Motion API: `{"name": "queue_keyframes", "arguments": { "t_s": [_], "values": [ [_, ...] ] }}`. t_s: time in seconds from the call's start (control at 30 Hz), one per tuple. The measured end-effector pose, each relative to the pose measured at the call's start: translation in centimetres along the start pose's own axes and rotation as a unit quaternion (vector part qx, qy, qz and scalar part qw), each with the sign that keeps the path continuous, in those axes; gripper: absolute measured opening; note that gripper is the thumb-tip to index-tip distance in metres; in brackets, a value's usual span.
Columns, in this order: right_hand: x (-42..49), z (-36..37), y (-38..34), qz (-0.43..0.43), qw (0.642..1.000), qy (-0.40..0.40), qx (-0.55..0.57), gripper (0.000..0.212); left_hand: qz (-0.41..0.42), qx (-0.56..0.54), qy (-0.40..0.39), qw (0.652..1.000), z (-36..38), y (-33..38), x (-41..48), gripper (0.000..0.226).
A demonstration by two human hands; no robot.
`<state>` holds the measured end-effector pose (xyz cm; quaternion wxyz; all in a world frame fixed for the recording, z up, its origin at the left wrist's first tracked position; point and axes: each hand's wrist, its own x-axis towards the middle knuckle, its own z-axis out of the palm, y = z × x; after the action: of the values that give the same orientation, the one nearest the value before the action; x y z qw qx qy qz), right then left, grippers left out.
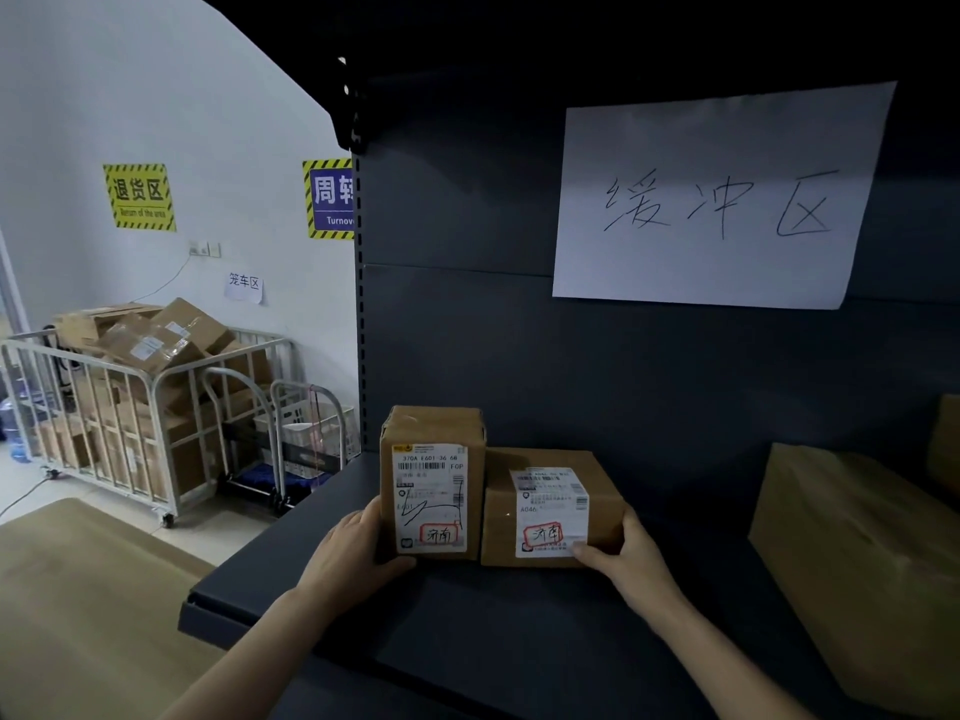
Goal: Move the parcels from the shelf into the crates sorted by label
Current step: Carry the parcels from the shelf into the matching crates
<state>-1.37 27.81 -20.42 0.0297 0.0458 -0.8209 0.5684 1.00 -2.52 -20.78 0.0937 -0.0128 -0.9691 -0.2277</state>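
Note:
Two cardboard parcels stand side by side on the dark shelf [467,626]. The taller parcel [434,439] on the left carries a white label with red handwriting. The lower, wider parcel [550,465] on the right has a similar label with a red mark. My left hand [353,553] grips the taller parcel's left side, thumb under its front edge. My right hand [623,558] grips the wider parcel's right front corner, thumb on its label. The parcels touch each other.
A larger cardboard box [852,558] sits on the shelf at right. A paper sign [722,200] hangs on the shelf's back panel. Left of the shelf stand a metal cage cart [130,423] full of boxes and a hand trolley [306,449]. A wooden table surface [88,605] lies below left.

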Motion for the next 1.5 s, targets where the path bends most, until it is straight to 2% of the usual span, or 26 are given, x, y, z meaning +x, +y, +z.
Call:
{"name": "queue_keyframes", "arguments": {
  "t_s": [0.13, 0.47, 0.8, 1.0, 1.17, 1.5],
  "values": [
    [-0.4, 0.0, -0.3, -0.009, 1.000, 0.008, 0.009, 0.066, -0.020, -0.089, 0.025, 0.996, 0.3, 1.0, -0.3, 0.068],
    [-3.3, -1.2, -1.3, -0.055, 0.998, 0.009, 0.040, 0.059, -0.022, -0.208, 0.086, 0.974, -0.6, 2.9, -3.7, 0.066],
    [-6.6, 0.0, -3.1, -0.101, 0.991, -0.048, 0.073, 0.056, -0.052, -0.219, 0.154, 0.962, -3.5, 3.1, -10.5, 0.065],
    [-8.2, 3.8, -5.0, -0.122, 0.982, -0.112, 0.091, 0.038, -0.092, -0.215, 0.190, 0.953, -5.9, 0.7, -15.7, 0.073],
    [-9.7, 8.3, -6.9, -0.139, 0.972, -0.159, 0.106, 0.038, -0.141, -0.216, 0.222, 0.940, -8.3, -2.5, -19.9, 0.073],
    [-13.8, 19.6, -11.3, -0.170, 0.956, -0.217, 0.104, 0.042, -0.185, -0.215, 0.260, 0.923, -13.5, -10.5, -28.7, 0.069]
  ]
}}
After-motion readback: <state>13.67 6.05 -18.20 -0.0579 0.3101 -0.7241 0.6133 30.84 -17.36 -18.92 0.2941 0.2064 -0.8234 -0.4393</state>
